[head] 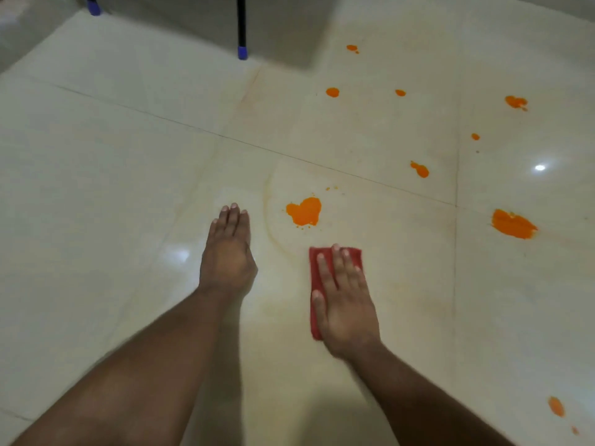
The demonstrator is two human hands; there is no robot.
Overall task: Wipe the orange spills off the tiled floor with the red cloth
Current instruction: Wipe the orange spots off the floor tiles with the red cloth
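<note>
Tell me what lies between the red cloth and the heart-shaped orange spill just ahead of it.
Only bare floor, in the head view. The red cloth lies under the right hand, short of the spill.

The folded red cloth (335, 268) is lying under the right hand (346, 300), left hand (228, 252) lying at nine o'clock. The nearest orange heart-shaped spill (305, 211) is sitting at twelve o'clock of the cloth.

The red cloth (322, 278) lies flat on the glossy cream tiled floor (112, 156), folded into a narrow rectangle, mostly covered by a flat hand pressing on it. Just beyond its far edge sits a heart-shaped orange spill (305, 212). A larger orange blotch (512, 224) lies well to the right, with smaller orange drops (420, 169) scattered farther off. Faint orange smears arc across the tile near the cloth.
</note>
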